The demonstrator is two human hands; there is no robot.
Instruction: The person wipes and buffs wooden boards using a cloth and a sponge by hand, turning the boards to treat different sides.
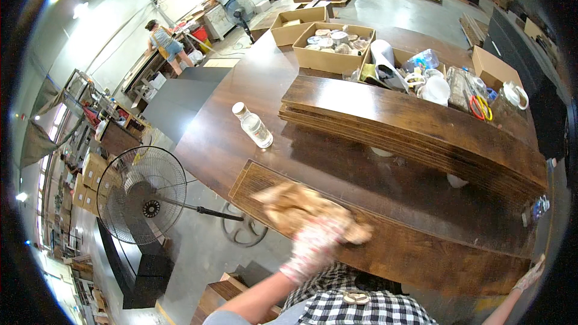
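A crumpled tan cloth (301,204) is under my left hand (319,241), which wears a white patterned glove and is closed on it. The cloth presses on the upper face of a long dark-brown wooden board (409,247) lying along the near edge of the table. At the board's far right end is my right hand (531,275), also gloved, small near the picture's rim, its fingers stretched out against the end. Behind the board lies a stack of similar brown boards (409,120). A clear bottle with a pale cap (256,127) stands left of the stack.
Cardboard boxes (331,54) of rolls and cups stand at the table's back, beside scissors with red and yellow handles (480,107). A pedestal fan (144,195) stands left of the table (226,120). Other people (168,45) work farther back.
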